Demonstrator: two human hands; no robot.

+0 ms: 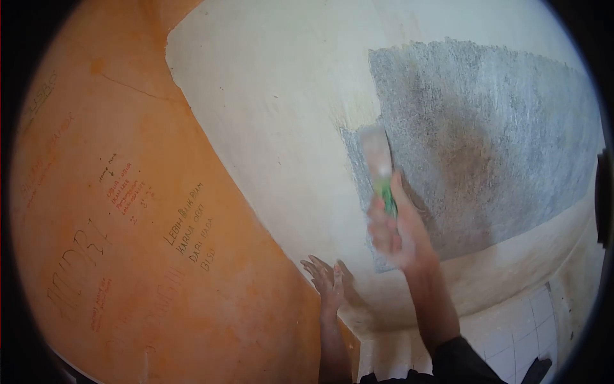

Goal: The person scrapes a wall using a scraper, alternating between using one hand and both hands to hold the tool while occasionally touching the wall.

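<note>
My right hand (403,230) is closed around the green handle of a scraper (376,150). The scraper's wide metal blade points up and lies against the wall at the left border of a rough grey patch (409,96). Blur softens the blade and fingers a little. Lower and to the left, my left hand (327,281) rests near the wall corner with its fingers spread and nothing in it. Pale paint (281,128) covers the wall around the grey patch, which has a jagged upper edge.
An orange wall (160,307) with handwriting in dark and red ink meets the pale wall at the left. White tiles (521,326) show at the lower right, below a ledge. A dark object (602,198) stands at the right edge.
</note>
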